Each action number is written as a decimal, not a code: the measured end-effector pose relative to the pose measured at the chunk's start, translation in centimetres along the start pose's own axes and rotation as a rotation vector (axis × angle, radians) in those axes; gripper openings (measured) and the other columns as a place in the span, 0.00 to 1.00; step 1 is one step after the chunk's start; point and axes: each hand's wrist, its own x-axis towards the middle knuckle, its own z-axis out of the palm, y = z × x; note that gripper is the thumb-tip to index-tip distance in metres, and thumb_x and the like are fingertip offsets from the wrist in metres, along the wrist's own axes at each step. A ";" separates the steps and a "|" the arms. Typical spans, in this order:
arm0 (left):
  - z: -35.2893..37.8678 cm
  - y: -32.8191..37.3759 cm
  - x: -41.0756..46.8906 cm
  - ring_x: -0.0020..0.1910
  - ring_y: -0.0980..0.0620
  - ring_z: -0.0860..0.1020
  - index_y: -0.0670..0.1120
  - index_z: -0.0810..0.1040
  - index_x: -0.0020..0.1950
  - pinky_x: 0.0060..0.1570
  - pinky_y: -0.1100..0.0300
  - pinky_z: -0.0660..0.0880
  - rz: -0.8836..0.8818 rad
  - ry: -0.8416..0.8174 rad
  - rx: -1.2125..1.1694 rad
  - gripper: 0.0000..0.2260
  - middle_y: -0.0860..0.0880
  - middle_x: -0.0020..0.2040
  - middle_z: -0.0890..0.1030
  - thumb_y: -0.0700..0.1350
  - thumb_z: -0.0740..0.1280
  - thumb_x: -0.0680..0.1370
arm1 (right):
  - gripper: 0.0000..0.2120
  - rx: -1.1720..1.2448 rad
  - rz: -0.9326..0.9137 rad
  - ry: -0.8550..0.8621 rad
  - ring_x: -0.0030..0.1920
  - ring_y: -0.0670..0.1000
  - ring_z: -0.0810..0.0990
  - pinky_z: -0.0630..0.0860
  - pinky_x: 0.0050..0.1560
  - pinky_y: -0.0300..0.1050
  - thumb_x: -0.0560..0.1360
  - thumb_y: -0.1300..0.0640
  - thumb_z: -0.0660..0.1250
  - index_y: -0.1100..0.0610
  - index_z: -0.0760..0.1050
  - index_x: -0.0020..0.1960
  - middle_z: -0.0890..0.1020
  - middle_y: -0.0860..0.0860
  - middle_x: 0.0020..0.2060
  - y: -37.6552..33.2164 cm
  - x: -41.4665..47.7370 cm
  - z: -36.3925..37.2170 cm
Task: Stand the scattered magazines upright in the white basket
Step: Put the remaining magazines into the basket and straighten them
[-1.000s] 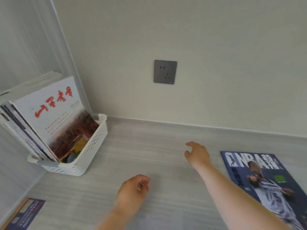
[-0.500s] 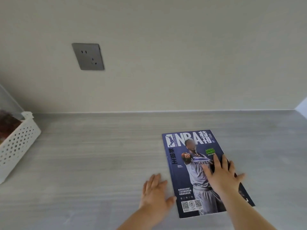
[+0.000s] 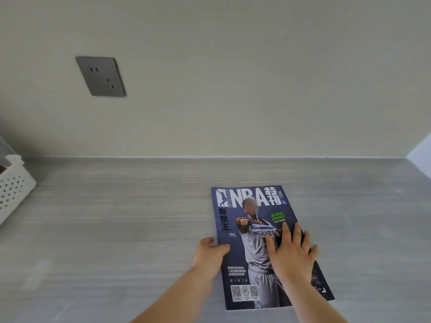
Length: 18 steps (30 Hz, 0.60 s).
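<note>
The magazine (image 3: 254, 229) lies flat, cover up, on the surface (image 3: 116, 229), well to the right of the white basket (image 3: 14, 190), of which only a corner shows at the frame edge.

Orientation: the long axis runs from the person toward the wall, slightly skewed. The masthead is at the far end. The bound edge is on the basket side.

Hands: the left hand (image 3: 207, 255) pinches the bound edge, thumb on the cover. Whether its other digits are under the edge cannot be told. The right hand (image 3: 291, 255) rests on the cover, fingers (image 3: 286, 233) spread and straight.

Handling: the magazine appears thin, light and floppy, with a glossy cover that is likely slippery. Take hold at the bound edge, where it should be stiffest. Support the open edge to prevent sagging or fanning of pages.
</note>
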 end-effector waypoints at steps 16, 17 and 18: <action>-5.2 0.6 -4.4 0.38 0.66 0.74 0.44 0.72 0.59 0.35 0.81 0.67 0.550 -0.096 0.167 0.15 0.56 0.42 0.77 0.32 0.57 0.75 | 0.23 1.104 0.203 -0.165 0.58 0.61 0.75 0.71 0.54 0.50 0.75 0.55 0.61 0.61 0.63 0.68 0.76 0.62 0.59 -4.2 1.7 -5.7; -6.3 0.9 -4.6 0.39 0.68 0.75 0.44 0.72 0.58 0.37 0.81 0.67 0.573 -0.083 0.160 0.15 0.58 0.43 0.78 0.31 0.57 0.75 | 0.17 1.154 0.166 -0.202 0.52 0.60 0.78 0.72 0.48 0.48 0.75 0.56 0.61 0.61 0.69 0.63 0.79 0.61 0.53 -5.1 1.5 -6.3; -7.6 1.2 -4.8 0.38 0.70 0.76 0.45 0.73 0.56 0.37 0.81 0.67 0.595 -0.064 0.152 0.14 0.59 0.43 0.78 0.31 0.58 0.75 | 0.11 1.203 0.133 -0.219 0.45 0.57 0.79 0.73 0.43 0.46 0.75 0.59 0.61 0.60 0.74 0.57 0.82 0.58 0.45 -6.2 1.2 -6.9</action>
